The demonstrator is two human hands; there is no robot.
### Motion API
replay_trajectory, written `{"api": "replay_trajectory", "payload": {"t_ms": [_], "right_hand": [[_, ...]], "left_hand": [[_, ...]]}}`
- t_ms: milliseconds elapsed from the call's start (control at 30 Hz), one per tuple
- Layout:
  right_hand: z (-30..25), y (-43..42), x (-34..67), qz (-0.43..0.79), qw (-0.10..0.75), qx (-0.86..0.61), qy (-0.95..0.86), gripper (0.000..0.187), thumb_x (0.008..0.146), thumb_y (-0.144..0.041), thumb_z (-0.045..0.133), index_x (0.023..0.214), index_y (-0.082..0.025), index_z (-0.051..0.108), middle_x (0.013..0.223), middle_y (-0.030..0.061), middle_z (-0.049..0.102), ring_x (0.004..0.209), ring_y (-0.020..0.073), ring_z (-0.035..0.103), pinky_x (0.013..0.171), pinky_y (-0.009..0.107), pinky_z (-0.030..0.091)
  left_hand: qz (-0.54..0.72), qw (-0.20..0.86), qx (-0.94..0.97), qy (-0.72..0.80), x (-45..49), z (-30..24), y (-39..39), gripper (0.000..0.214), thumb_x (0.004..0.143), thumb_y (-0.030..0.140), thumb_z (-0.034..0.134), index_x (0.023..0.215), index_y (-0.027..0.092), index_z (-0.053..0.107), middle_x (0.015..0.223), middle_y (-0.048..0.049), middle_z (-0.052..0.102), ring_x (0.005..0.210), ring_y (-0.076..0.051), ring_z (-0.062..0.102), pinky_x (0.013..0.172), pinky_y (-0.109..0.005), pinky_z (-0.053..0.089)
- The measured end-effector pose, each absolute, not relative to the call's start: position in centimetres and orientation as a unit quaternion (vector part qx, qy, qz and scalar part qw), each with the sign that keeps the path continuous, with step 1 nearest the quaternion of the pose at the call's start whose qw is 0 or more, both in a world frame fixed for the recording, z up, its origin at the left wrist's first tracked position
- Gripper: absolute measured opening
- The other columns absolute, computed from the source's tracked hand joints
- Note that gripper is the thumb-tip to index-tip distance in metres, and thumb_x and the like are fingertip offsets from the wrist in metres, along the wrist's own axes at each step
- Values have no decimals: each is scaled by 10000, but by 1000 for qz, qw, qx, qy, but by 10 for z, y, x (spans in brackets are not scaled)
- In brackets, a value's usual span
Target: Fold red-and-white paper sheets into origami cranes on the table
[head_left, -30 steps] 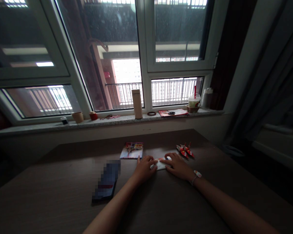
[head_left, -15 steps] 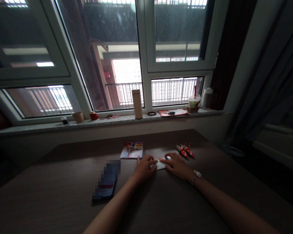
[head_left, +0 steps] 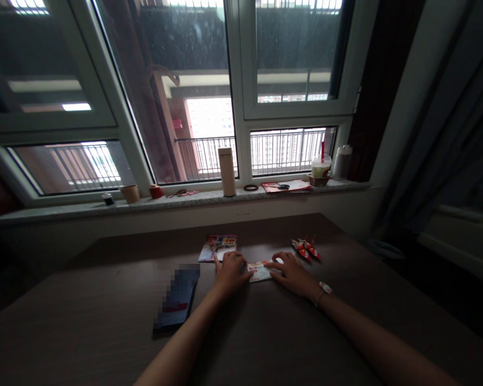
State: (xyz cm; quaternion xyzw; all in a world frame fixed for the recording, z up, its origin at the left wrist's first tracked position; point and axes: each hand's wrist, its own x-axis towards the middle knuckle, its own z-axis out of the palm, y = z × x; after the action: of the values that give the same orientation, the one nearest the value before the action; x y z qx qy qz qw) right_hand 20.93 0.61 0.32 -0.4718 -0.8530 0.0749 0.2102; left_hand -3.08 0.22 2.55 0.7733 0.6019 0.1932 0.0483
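Observation:
A small folded piece of printed paper (head_left: 259, 272), whitish with red and orange marks, lies flat on the dark wooden table. My left hand (head_left: 231, 272) rests at its left end with the fingers spread, the thumb at the paper's edge. On the right end presses my right hand (head_left: 293, 274), fingers stretched out and apart, covering part of the sheet. Just beyond my left hand is a colourful printed square of paper (head_left: 215, 248). Two red-and-white folded paper figures (head_left: 306, 250) stand past my right hand.
Left of my left forearm lies a dark, partly pixelated phone-like object (head_left: 179, 303). On the stone windowsill (head_left: 189, 200) stand a tan flask (head_left: 227, 174), a paper cup (head_left: 130, 194), a drink cup with a red straw (head_left: 320, 167) and scissors (head_left: 283, 186) on red papers.
My left hand has slid left along the folded paper, uncovering more of its printed surface. My right hand stays in nearly the same place.

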Motion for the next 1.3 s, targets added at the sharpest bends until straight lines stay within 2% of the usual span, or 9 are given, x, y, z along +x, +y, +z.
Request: {"api": "replay_trajectory", "payload": {"t_ms": [467, 633, 800, 900, 1100, 1300], "right_hand": [[4, 2, 208, 53, 220, -468, -854, 367, 967, -434, 461, 1300, -368, 600, 1269, 74, 553, 1184, 260, 469, 1043, 448, 369], [2, 4, 209, 45, 220, -466, -856, 365, 974, -436, 450, 1310, -386, 586, 1272, 67, 554, 1181, 254, 473, 1038, 443, 371], [2, 3, 208, 32, 232, -456, -859, 362, 957, -463, 482, 1267, -341, 622, 1348, 67, 535, 1260, 271, 428, 1082, 468, 323], [4, 2, 207, 28, 230, -442, -867, 331, 957, -420, 489, 1238, -320, 633, 1303, 60, 581, 1226, 252, 472, 1087, 467, 309], [5, 1, 207, 31, 218, -432, -874, 340, 974, -377, 459, 1285, -351, 595, 1273, 51, 599, 1192, 232, 508, 1087, 467, 297], [7, -1, 205, 39, 201, -425, -882, 351, 986, -457, 431, 1287, -365, 588, 1331, 43, 580, 1248, 245, 472, 1125, 520, 228]], "left_hand": [[198, 64, 774, 598, -31, 24, 5, 211, 802, 393, 694, 968, 264, 710, 1275, -61, 599, 1249, -315, 457, 1117, -693, 156], [204, 65, 773, 597, -31, 22, 6, 190, 804, 383, 700, 955, 267, 706, 1288, -51, 593, 1263, -317, 451, 1107, -720, 125], [211, 66, 772, 597, -31, 22, 6, 166, 813, 368, 698, 934, 255, 704, 1292, -57, 594, 1269, -317, 451, 1099, -736, 100], [213, 70, 773, 593, -30, 22, 5, 173, 808, 376, 704, 926, 250, 707, 1288, -59, 595, 1267, -320, 454, 1104, -721, 126], [219, 82, 766, 599, -29, 22, 6, 170, 801, 370, 714, 918, 247, 707, 1293, -73, 593, 1270, -314, 456, 1107, -704, 139], [222, 94, 755, 609, -30, 20, 6, 191, 788, 377, 709, 926, 244, 714, 1309, -70, 581, 1282, -327, 448, 1113, -716, 116]]}}
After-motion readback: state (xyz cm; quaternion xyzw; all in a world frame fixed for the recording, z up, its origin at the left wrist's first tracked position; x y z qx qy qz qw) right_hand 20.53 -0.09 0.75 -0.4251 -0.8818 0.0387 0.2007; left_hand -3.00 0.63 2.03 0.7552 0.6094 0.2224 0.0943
